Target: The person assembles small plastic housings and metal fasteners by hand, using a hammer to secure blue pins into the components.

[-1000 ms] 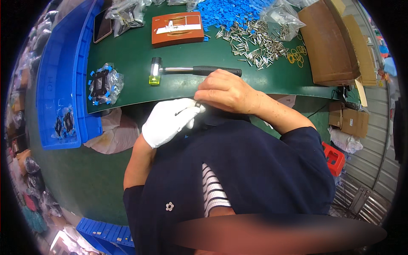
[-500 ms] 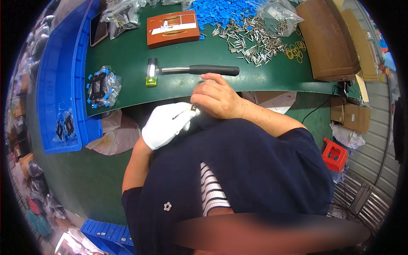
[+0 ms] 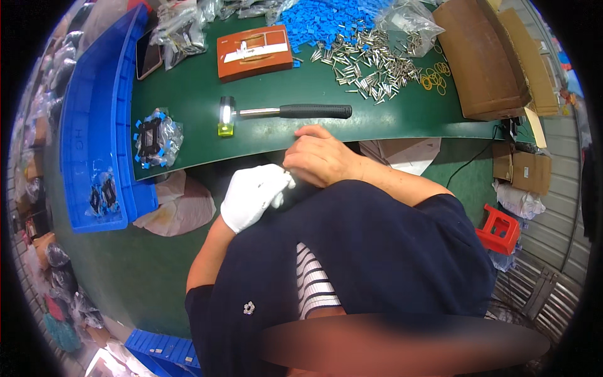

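My left hand (image 3: 252, 196), in a white glove, is closed in a pinch in front of my body. Against its fingertips rest the bent fingers of my bare right hand (image 3: 321, 158), just off the table's near edge. Whatever small thing lies between them is hidden by the fingers. Beyond the hands, a mallet (image 3: 286, 112) with a black grip and a yellow-green face lies across the green table (image 3: 402, 119). To the left, a clear bag with a black frame and blue tabs (image 3: 157, 139) lies near the table's edge.
A red-brown box (image 3: 251, 53) sits behind the mallet. Farther right are metal pins (image 3: 370, 72), blue pieces (image 3: 326, 22), yellow rubber bands (image 3: 434, 78) and a cardboard box (image 3: 483, 60). A blue crate (image 3: 97, 144) flanks the table's left end; a red stool (image 3: 498, 230) stands at right.
My left hand has shifted slightly right and down, its fingers still meeting the right hand's. A small dark piece seen at the left fingertips before is now hidden.
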A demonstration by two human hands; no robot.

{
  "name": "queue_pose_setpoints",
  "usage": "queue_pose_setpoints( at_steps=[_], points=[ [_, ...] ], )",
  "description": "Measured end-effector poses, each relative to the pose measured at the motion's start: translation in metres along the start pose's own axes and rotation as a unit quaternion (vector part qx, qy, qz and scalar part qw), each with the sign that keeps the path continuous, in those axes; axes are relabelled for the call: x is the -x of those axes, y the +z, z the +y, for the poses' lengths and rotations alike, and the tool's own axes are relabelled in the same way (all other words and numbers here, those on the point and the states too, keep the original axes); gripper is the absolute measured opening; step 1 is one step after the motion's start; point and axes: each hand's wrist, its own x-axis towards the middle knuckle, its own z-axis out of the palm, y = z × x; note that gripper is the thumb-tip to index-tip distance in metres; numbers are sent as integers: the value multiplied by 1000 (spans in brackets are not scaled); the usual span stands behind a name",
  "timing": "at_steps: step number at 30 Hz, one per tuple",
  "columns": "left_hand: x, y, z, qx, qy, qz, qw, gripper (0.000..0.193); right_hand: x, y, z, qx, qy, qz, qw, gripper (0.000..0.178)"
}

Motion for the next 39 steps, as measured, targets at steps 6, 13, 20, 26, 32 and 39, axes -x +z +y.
queue_pose_setpoints(
  at_steps=[6,13,20,26,32,39],
  points=[
    [-9,-2,-1,-242,173,108,948,25,-36,-67,66,140,173,-54,973,14],
    [-13,5,-8,-204,133,62,968,26,-58,-67,121,236,184,-191,935,24],
    [-11,2,-10,-123,71,51,989,26,-65,-75,142,197,115,-269,936,24],
    [-11,5,-9,-97,60,39,993,27,-78,-78,154,143,109,-344,922,26],
    [-8,4,-6,-119,42,22,992,28,-72,-66,144,274,53,-314,908,22],
    [-7,5,-9,-166,56,11,985,28,-66,-63,107,229,81,-195,950,17]
  ],
)
